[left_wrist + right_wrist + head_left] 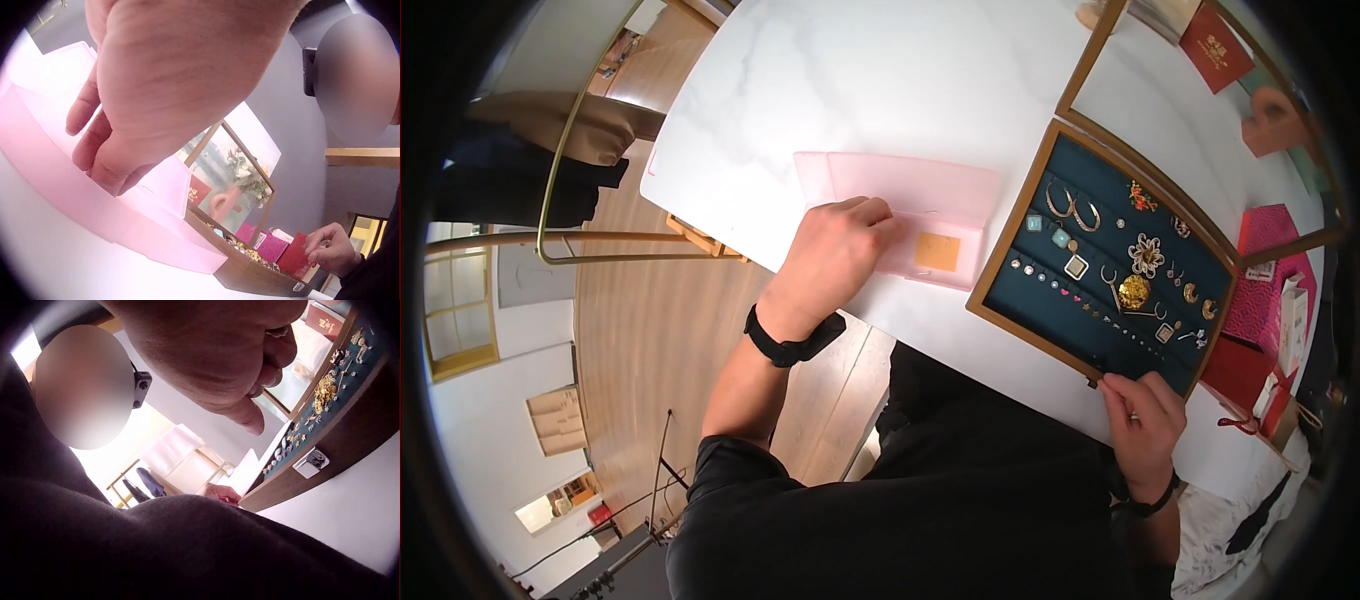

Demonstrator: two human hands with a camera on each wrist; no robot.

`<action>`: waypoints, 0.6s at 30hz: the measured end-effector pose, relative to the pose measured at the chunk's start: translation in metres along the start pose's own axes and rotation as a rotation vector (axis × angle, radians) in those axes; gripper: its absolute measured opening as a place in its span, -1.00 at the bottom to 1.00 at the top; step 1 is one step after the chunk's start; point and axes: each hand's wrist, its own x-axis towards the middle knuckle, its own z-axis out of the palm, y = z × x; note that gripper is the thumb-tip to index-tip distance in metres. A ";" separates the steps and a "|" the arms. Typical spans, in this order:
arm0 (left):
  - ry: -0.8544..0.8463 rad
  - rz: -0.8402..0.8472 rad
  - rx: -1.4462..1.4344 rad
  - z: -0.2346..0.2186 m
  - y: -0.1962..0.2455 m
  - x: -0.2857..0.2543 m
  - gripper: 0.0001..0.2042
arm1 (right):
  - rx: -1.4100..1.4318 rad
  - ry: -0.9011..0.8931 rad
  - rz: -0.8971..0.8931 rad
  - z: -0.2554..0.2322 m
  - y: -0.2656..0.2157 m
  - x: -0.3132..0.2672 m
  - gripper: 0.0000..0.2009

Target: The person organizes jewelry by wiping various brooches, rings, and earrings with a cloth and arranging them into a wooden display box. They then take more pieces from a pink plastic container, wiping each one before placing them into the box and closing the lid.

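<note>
A translucent pink plastic case lies open on the white marble table, with a small tan card in its near half. My left hand rests on the case with its fingers curled onto the case's inner wall. My left hand fills the left wrist view. A wood-framed tray with dark teal lining holds several earrings, studs and brooches. My right hand sits at the tray's near corner with curled fingers pinching something small and metallic.
A gold-framed mirror stands behind the tray. Red and pink gift boxes lie to the right. A metal rack with hanging clothes stands on the wooden floor to the left. The table's near edge runs just under both hands.
</note>
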 end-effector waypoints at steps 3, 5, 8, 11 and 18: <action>0.002 0.012 0.008 0.001 0.000 0.000 -0.90 | 0.002 0.002 -0.001 0.001 0.000 -0.002 -0.80; -0.023 0.006 0.042 0.000 0.000 0.001 -0.91 | 0.001 0.004 -0.002 0.002 -0.001 -0.002 -0.80; -0.036 0.004 0.072 0.001 0.001 0.001 -0.92 | -0.003 -0.004 -0.006 0.003 -0.002 -0.002 -0.81; -0.002 0.021 0.033 -0.002 0.003 0.000 -0.92 | 0.005 0.005 -0.020 0.005 -0.001 -0.003 -0.81; -0.028 0.114 -0.067 -0.004 0.014 0.013 -0.85 | 0.000 0.009 -0.033 0.004 0.001 -0.002 -0.80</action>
